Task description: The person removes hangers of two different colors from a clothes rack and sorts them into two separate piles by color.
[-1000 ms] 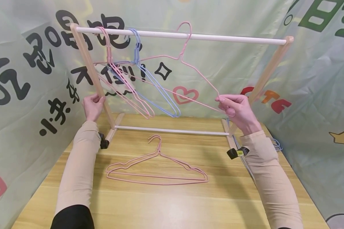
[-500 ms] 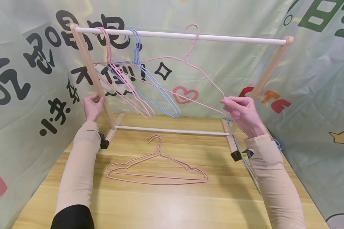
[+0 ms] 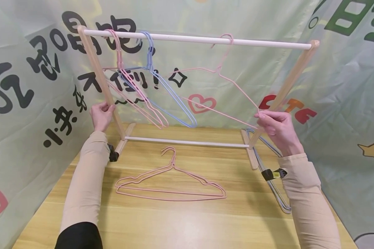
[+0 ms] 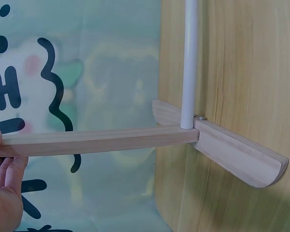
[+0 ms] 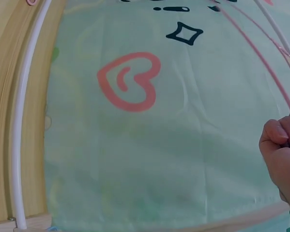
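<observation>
In the head view, taken as a clock, the bar (image 3: pixel 199 39) crosses at 12 o'clock. Pink hangers (image 3: pixel 118 57) hang on it between 10 and 11, and blue hangers (image 3: pixel 149 57) hang near them at 11; this part seems done. The held hanger (image 3: pixel 218 70), also pink, is at 1 o'clock: its hook goes over the bar, but whether it rests there, I cannot tell, so I judge this step unfinished. The right hand (image 3: pixel 278 131), at 3 o'clock, pinches its lower corner, thumb and fingers close together. The left hand (image 3: pixel 101 116), at 9 o'clock, holds the post (image 3: pixel 97 69) between thumb and fingers. A pink pair (image 3: pixel 173 165) lies on the table (image 3: pixel 187 224) near 6 o'clock, and grey-blue wires (image 3: pixel 275 192) lie at 4; these remain off the bar.
</observation>
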Motion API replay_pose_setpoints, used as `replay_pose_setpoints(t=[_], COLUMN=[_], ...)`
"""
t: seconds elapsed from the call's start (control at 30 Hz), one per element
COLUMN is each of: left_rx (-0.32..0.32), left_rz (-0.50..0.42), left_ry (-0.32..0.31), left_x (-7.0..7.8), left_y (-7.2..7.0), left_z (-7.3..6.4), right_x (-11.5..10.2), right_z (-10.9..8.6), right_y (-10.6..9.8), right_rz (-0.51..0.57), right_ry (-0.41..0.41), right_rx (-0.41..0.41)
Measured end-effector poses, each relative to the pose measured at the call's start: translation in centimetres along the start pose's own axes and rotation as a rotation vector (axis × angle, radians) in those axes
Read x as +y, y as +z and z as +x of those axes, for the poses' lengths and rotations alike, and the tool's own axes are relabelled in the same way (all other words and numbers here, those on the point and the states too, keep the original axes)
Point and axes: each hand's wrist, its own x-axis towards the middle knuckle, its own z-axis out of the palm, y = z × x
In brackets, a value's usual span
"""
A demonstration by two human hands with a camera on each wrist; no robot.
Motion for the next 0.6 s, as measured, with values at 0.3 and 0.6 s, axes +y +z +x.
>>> replay_pose_setpoints(t=[0.3,0.6], left_rx=[-0.003,-0.002], left_rz=[-0.005,0.004], left_ry=[-0.002,-0.002], left_x=[0.0,-0.1], left_y=[-0.1,0.0], left_z=[0.0,0.1], right_x=[0.4,1.3], right_z=[-0.4,-1.0], right_y=[-0.1,0.1], right_rz=[0.015,0.139], right_ry=[-0.077,-0.129], right_rx=[0.083,0.129])
